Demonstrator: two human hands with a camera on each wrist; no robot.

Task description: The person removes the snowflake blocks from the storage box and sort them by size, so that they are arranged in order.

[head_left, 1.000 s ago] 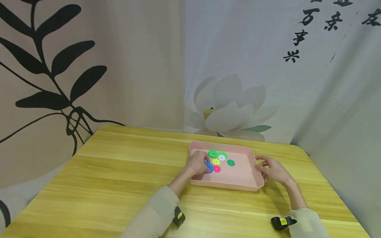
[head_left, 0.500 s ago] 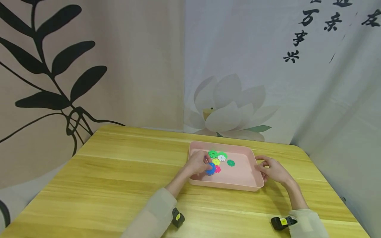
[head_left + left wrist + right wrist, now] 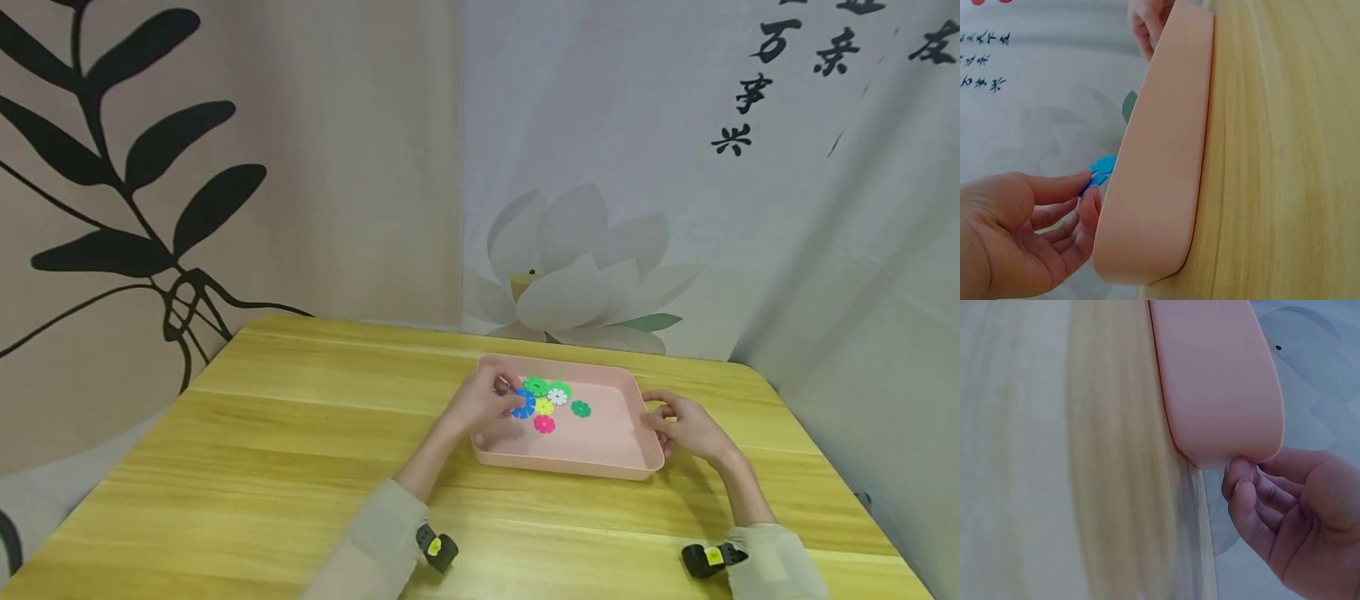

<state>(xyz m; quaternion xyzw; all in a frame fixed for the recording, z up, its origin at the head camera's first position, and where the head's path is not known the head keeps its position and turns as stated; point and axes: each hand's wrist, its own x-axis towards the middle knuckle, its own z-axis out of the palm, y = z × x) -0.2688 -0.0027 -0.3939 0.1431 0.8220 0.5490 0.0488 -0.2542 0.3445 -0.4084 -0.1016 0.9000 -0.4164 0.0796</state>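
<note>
My left hand [image 3: 477, 402] pinches a blue snowflake disc [image 3: 524, 404] between thumb and fingers, over the left part of a pink tray [image 3: 600, 454]. In the left wrist view the blue disc [image 3: 1103, 170] shows just above the tray's rim. Beside it in the tray lie a yellow disc [image 3: 543, 407], a pink disc [image 3: 544, 424], a white disc [image 3: 557, 396] and several green discs [image 3: 581, 409]. At the tray's right end, my right hand [image 3: 688, 427] grips the wall, its thumb at the rim and fingers curled against the outside [image 3: 1244, 472].
The tray stands on a wooden table [image 3: 300, 450] toward its far edge. Behind the table hangs a printed curtain [image 3: 375, 167], and another pale curtain [image 3: 885, 275] hangs along the right side.
My left hand has moved left and away from me with the blue disc, off the pink disc that it partly covered. My right hand stays at the tray's right end.
</note>
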